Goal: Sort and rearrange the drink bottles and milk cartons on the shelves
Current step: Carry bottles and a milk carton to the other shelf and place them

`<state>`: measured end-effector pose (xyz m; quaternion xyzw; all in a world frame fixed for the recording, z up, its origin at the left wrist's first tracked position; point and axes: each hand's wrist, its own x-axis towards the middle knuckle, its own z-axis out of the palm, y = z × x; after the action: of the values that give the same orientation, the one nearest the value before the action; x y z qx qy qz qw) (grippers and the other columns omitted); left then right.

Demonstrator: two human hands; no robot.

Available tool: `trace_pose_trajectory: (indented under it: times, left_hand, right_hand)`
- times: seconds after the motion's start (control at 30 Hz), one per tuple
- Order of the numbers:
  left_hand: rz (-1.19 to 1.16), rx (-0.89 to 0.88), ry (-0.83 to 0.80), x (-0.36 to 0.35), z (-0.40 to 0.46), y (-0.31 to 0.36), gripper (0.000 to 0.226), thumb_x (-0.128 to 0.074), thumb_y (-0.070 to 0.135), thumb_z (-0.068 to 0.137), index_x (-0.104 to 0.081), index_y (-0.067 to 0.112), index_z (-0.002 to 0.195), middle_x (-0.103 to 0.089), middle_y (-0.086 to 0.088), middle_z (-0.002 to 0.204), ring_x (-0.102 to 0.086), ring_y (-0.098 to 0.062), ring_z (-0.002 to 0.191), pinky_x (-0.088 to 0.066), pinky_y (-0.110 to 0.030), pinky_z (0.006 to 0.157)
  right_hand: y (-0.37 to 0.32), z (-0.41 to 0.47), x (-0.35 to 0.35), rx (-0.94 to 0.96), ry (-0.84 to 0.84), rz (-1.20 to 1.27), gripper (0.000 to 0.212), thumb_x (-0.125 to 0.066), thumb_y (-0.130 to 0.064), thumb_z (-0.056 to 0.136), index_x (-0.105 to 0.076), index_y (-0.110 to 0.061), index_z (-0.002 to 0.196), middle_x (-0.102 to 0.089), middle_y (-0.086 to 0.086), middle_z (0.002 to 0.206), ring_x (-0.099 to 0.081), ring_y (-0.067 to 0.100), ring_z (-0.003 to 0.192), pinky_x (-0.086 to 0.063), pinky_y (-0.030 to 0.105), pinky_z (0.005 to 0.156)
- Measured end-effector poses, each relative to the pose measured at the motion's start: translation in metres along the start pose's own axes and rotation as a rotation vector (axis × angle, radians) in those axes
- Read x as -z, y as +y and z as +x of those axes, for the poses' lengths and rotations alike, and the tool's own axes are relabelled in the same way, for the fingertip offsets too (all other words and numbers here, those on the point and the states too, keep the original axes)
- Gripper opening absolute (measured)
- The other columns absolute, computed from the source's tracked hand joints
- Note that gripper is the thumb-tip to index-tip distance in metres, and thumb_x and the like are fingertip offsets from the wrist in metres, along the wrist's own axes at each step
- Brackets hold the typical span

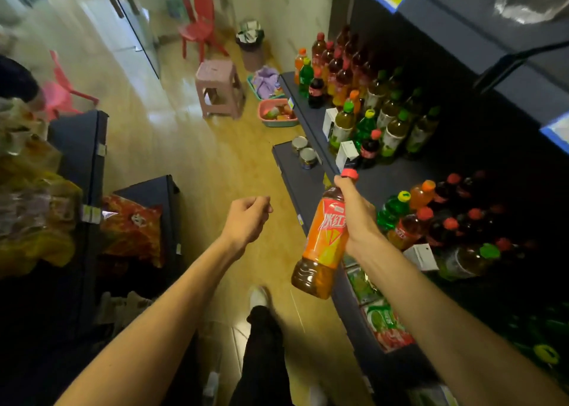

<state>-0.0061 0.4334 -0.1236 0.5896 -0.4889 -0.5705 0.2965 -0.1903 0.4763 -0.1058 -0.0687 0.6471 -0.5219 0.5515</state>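
Note:
My right hand (357,214) grips the neck of an iced-tea bottle (323,245) with an orange label and a red cap, held tilted over the aisle just off the shelf's front edge. My left hand (246,217) hangs in mid-air over the floor, fingers curled, holding nothing. On the dark shelf (308,122) to the right stand several bottles: red-capped tea and cola at the far end (335,66), green-capped tea bottles (391,122) in the middle, a mixed group (437,217) close by. Small white milk cartons (346,153) stand among them.
A lower shelf ledge (286,165) carries two cans (303,151). Snack packets (381,322) fill the shelf under my right arm. Pink stool (218,88), red chair (200,26), bin (251,45) and baskets (277,113) stand on the floor ahead. Another snack shelf (83,190) lies left.

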Motion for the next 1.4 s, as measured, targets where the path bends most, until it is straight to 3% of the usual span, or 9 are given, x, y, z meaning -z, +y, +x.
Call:
trace_pose_trajectory:
  times: [0.13, 0.37, 0.53, 0.67, 0.77, 0.9, 1.0, 1.17, 1.4]
  left_hand:
    - [-0.008, 0.007, -0.049, 0.023, 0.090, 0.036, 0.028, -0.048, 0.024, 0.100, -0.056, 0.011, 0.076, -0.037, -0.001, 0.057, -0.027, -0.012, 0.042, -0.018, -0.021, 0.044]
    - [-0.007, 0.038, -0.088, 0.065, 0.234, 0.104, 0.028, -0.050, 0.023, 0.098, -0.054, 0.014, 0.072, -0.036, 0.003, 0.053, -0.025, -0.011, 0.040, -0.015, -0.019, 0.042]
    - [-0.004, 0.039, -0.135, 0.063, 0.320, 0.123, 0.035, -0.048, 0.020, 0.099, -0.053, 0.012, 0.066, -0.037, 0.004, 0.045, -0.024, -0.009, 0.032, -0.013, -0.015, 0.040]
    - [0.028, 0.073, -0.150, 0.060, 0.394, 0.133, 0.035, -0.047, 0.016, 0.098, -0.055, 0.011, 0.064, -0.039, 0.001, 0.046, -0.026, -0.010, 0.032, -0.014, -0.014, 0.039]
    - [0.092, 0.081, -0.190, 0.061, 0.444, 0.148, 0.035, -0.046, 0.017, 0.099, -0.055, 0.012, 0.066, -0.039, 0.001, 0.048, -0.026, -0.011, 0.035, -0.015, -0.016, 0.039]
    - [0.141, 0.063, -0.220, 0.058, 0.506, 0.180, 0.036, -0.047, 0.018, 0.099, -0.056, 0.012, 0.066, -0.040, 0.000, 0.048, -0.026, -0.011, 0.033, -0.015, -0.015, 0.037]
    - [0.157, 0.051, -0.258, 0.052, 0.548, 0.200, 0.035, -0.046, 0.019, 0.099, -0.056, 0.012, 0.066, -0.039, -0.002, 0.050, -0.025, -0.010, 0.030, -0.014, -0.013, 0.036]
    - [0.215, 0.050, -0.391, 0.031, 0.601, 0.217, 0.034, -0.044, 0.015, 0.100, -0.056, 0.011, 0.068, -0.040, -0.003, 0.054, -0.026, -0.008, 0.030, -0.017, -0.015, 0.033]
    - [0.323, 0.016, -0.601, 0.008, 0.663, 0.249, 0.036, -0.040, 0.012, 0.101, -0.052, 0.010, 0.067, -0.040, 0.007, 0.040, -0.028, -0.006, 0.028, -0.018, -0.015, 0.031]
  right_hand:
    - [-0.029, 0.050, -0.045, 0.002, 0.085, 0.004, 0.052, -0.070, -0.049, 0.082, -0.058, -0.016, 0.121, -0.067, 0.010, 0.098, -0.067, 0.023, 0.082, -0.052, 0.033, 0.064]
    - [-0.080, 0.129, -0.123, -0.084, 0.230, 0.100, 0.052, -0.073, -0.051, 0.078, -0.052, -0.019, 0.114, -0.064, 0.012, 0.103, -0.065, 0.028, 0.092, -0.054, 0.045, 0.086]
    - [-0.100, 0.197, -0.156, -0.085, 0.287, 0.196, 0.063, -0.076, -0.049, 0.076, -0.054, -0.016, 0.125, -0.065, 0.011, 0.110, -0.066, 0.027, 0.093, -0.053, 0.036, 0.072]
    - [-0.119, 0.267, -0.181, -0.085, 0.373, 0.222, 0.087, -0.081, -0.057, 0.067, -0.045, -0.025, 0.140, -0.059, 0.008, 0.128, -0.061, 0.030, 0.110, -0.050, 0.049, 0.096]
    - [-0.146, 0.310, -0.201, -0.096, 0.417, 0.187, 0.100, -0.079, -0.070, 0.058, -0.041, -0.029, 0.141, -0.055, 0.007, 0.133, -0.058, 0.032, 0.116, -0.046, 0.055, 0.101]
    - [-0.184, 0.353, -0.220, 0.044, 0.450, 0.131, 0.087, -0.078, -0.051, 0.076, -0.038, -0.020, 0.147, -0.043, 0.005, 0.148, -0.043, 0.031, 0.135, -0.035, 0.050, 0.111]
    - [-0.206, 0.380, -0.225, 0.106, 0.493, 0.095, 0.071, -0.082, -0.041, 0.075, -0.050, -0.023, 0.136, -0.051, 0.006, 0.141, -0.047, 0.032, 0.133, -0.037, 0.054, 0.111]
    - [-0.222, 0.419, -0.232, 0.304, 0.720, -0.024, 0.025, -0.085, -0.038, 0.073, -0.063, -0.039, 0.085, -0.067, -0.015, 0.097, -0.064, 0.020, 0.110, -0.049, 0.046, 0.101]
    - [-0.224, 0.444, -0.250, 0.361, 0.982, -0.167, 0.035, -0.088, -0.036, 0.070, -0.066, -0.020, 0.092, -0.067, 0.000, 0.091, -0.066, 0.022, 0.096, -0.049, 0.028, 0.087]
